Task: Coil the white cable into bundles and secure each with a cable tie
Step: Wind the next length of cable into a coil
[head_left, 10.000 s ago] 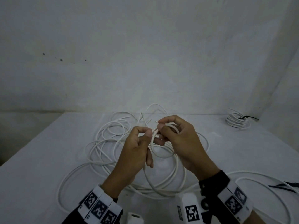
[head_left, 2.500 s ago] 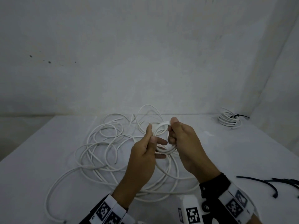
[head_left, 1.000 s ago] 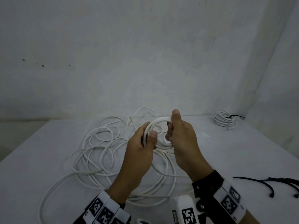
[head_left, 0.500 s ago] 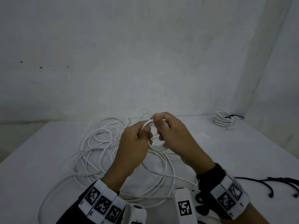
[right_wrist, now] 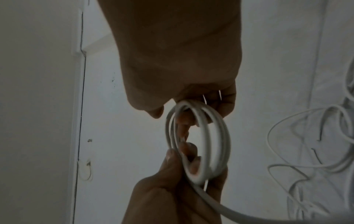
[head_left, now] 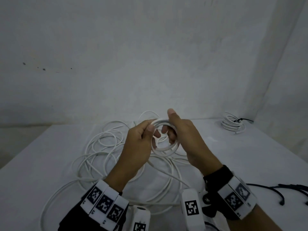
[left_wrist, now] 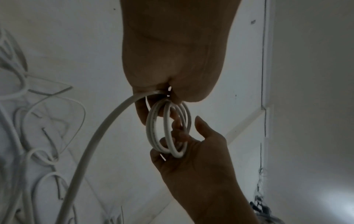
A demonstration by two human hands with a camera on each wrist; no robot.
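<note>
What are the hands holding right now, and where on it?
Both hold the small white cable coil: left hand pinches its left rim, right hand grips its right rim.

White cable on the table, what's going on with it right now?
A person is winding the white cable into a small coil held above the table. The left hand grips one side and the right hand the other. Only a few loops are wound; most of the loose cable lies tangled below. One tied bundle sits at the far right corner, and black cable ties lie at the right.
</note>
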